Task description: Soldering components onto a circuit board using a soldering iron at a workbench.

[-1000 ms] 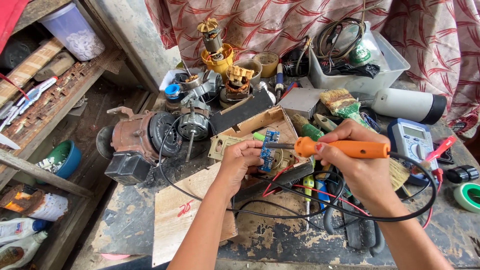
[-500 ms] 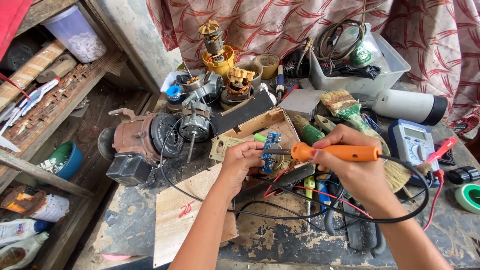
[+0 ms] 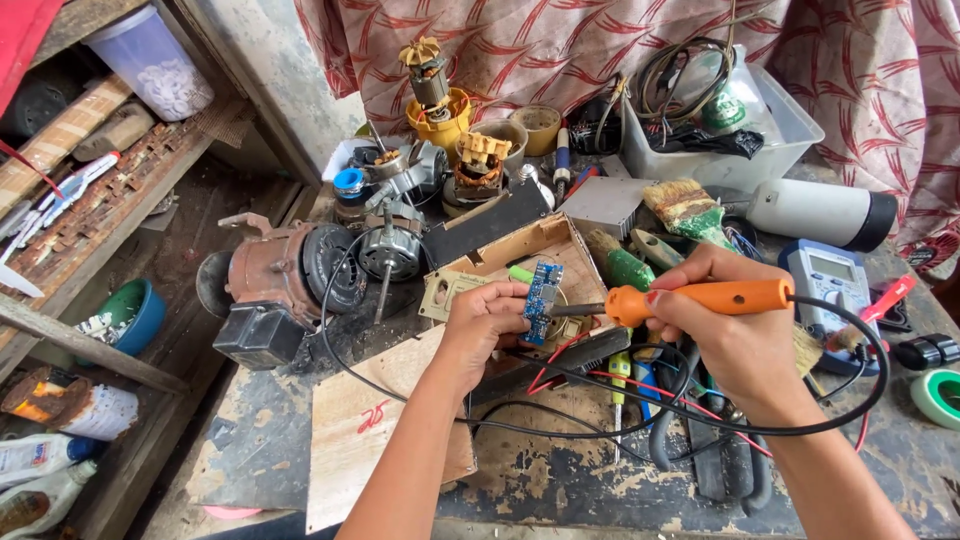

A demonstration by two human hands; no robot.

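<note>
Over our cluttered, scorched workbench (image 3: 560,480) beneath a red patterned curtain (image 3: 560,50), our left hand (image 3: 483,322) pinches a small blue circuit board (image 3: 541,289); our right hand (image 3: 728,318) grips an orange-handled soldering iron (image 3: 700,298), tip touching it.

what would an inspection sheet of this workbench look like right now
surface: worn dark bench top, with a plywood sheet on it
job's things: small blue circuit board; orange-handled soldering iron, its tip at the board
clutter: motors, wound armatures, paintbrush, multimeter, screwdrivers, tape roll
grippers: left hand pinches the board; right hand grips the iron
cables: black cord loops from the iron across the bench; red leads beneath
surroundings: patterned curtain, wooden shelves on the left with bottles
</note>
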